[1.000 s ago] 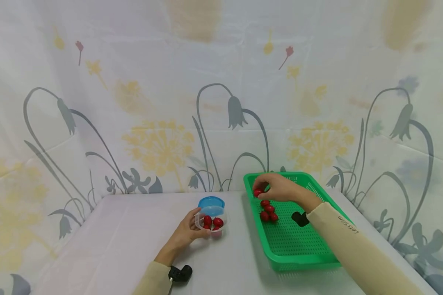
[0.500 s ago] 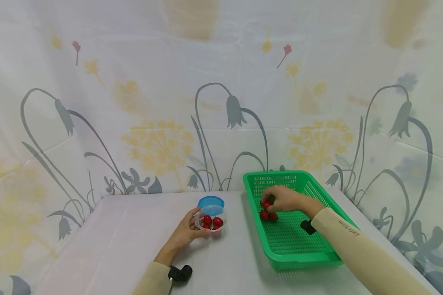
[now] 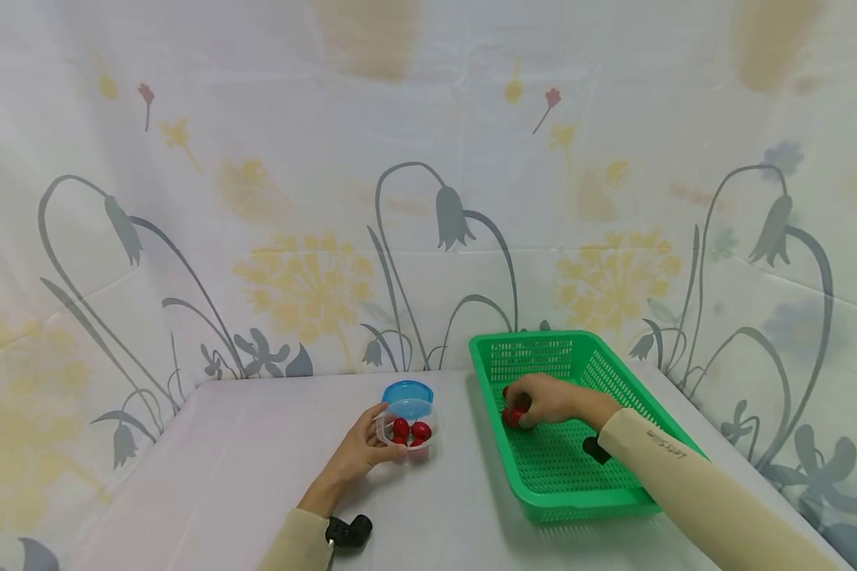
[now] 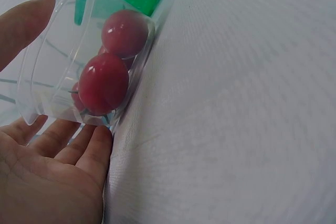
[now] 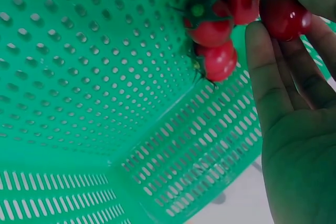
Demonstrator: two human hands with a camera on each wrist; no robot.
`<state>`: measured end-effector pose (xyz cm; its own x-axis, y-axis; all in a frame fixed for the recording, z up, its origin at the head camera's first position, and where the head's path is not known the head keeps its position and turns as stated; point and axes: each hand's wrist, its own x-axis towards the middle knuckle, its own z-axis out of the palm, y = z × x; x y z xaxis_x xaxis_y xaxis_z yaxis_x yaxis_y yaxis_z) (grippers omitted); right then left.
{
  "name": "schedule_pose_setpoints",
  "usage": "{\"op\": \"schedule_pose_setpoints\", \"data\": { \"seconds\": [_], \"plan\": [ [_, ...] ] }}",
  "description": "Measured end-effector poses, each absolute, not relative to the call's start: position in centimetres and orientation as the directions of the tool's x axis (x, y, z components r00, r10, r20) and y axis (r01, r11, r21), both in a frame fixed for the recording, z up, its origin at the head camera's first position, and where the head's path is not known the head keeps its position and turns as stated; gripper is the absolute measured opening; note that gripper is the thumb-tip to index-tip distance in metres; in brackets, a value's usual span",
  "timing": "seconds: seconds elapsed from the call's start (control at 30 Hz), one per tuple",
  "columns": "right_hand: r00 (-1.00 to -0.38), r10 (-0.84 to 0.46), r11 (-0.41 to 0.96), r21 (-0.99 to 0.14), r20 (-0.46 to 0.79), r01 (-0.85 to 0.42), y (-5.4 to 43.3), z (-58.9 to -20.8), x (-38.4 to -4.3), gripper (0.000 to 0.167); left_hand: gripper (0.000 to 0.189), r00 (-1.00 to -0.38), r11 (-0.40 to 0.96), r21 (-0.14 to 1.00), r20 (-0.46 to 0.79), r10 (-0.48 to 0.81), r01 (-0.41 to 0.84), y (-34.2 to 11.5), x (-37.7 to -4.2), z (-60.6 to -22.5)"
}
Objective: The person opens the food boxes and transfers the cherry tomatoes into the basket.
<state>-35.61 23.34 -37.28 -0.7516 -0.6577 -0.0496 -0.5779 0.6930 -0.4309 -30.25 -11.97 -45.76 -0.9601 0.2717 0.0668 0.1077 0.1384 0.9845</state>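
My left hand [image 3: 360, 446] holds a small clear plastic tub [image 4: 58, 95] on the table, thumb at its rim and fingers along the opposite side. Inside the tub lie several red cherry tomatoes [image 4: 103, 84]. Down in a green plastic basket [image 3: 578, 501], my right hand [image 3: 553, 399] pinches one cherry tomato [image 5: 283, 11] between thumb and fingers. More tomatoes [image 5: 212, 31] with green stems sit beside the fingertips on the perforated basket floor; in the head view the hand partly covers them.
A blue lid [image 3: 408, 389] lies just behind the tub. White cloth covers the table [image 3: 257, 444], and a flower-printed curtain [image 3: 314, 198] rises behind it. The basket stands to the right of the tub, with raised slotted walls.
My right hand has moved from the basket's far left corner toward me, down over the cluster of tomatoes. The left hand and the tub have stayed in place.
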Motion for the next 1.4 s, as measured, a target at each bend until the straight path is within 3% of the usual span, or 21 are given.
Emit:
{"op": "schedule_pose_setpoints", "data": {
  "seconds": [0.47,1.4],
  "plan": [
    [-0.726,-0.683,0.661,-0.493,-0.081,-0.566,23.2,-37.4,-35.4,0.02,0.092,-0.961,0.149,0.983,0.062,0.268,0.105,-12.2,-30.3,-45.8],
    [-0.745,-0.667,0.661,-0.476,-0.018,-0.58,23.0,-36.1,-35.8,0.022,0.09,-0.959,0.141,0.985,0.062,0.276,0.104,-12.2,-30.3,-46.0]
  ]
}}
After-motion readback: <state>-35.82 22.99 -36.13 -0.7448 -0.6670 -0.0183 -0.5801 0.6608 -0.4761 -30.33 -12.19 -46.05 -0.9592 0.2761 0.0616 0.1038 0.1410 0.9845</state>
